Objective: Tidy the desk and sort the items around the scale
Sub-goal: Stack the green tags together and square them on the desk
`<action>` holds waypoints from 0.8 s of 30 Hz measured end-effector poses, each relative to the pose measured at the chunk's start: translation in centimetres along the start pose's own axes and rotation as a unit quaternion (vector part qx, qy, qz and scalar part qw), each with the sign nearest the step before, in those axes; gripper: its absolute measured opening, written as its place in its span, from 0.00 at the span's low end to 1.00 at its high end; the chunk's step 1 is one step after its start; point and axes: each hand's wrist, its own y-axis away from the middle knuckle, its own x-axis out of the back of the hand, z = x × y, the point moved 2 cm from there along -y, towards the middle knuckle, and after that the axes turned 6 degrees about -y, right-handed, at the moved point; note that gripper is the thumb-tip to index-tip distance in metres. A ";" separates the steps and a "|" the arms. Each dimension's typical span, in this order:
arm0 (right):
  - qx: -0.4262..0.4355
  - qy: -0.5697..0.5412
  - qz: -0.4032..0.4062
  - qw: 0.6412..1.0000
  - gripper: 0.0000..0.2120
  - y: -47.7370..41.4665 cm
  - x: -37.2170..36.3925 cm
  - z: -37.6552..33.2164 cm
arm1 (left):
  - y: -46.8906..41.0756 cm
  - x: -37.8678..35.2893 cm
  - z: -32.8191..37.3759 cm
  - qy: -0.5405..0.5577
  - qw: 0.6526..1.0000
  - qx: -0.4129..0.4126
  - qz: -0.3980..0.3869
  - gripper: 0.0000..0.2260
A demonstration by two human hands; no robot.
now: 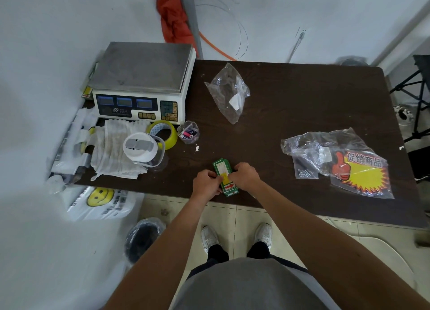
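A stack of green and yellow price tags [223, 170] lies near the front edge of the dark table [290, 114]. My left hand [206, 184] grips its left side and my right hand [244, 176] grips its right side, fingers curled round the cards. The white scale [142, 81] with a steel pan stands at the table's back left. In front of it are a yellow tape roll [168, 136], a small clear cup of batteries [189, 132], a white-lidded clear container [142, 148] and a white cloth [111, 151].
Two clear plastic bags lie on the table, one at the back middle [229, 93] and one at the right [321, 151] beside a yellow promotion sign [363, 174]. White carrier bags [102, 201] hang off the left edge. A bin [143, 237] stands on the floor.
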 end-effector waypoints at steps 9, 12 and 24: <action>0.007 0.004 -0.030 1.000 0.20 -0.4 -0.8 -1.2 | -0.6 1.1 -0.5 0.082 0.994 0.049 -0.045 0.11; 0.010 -0.005 -0.037 0.999 0.20 0.3 -0.7 -1.7 | -0.5 1.4 -0.8 0.095 0.993 0.056 -0.045 0.11; 0.001 -0.026 -0.035 0.999 0.17 0.1 4.1 0.5 | -0.2 1.2 0.8 -0.006 1.000 -0.010 -0.009 0.11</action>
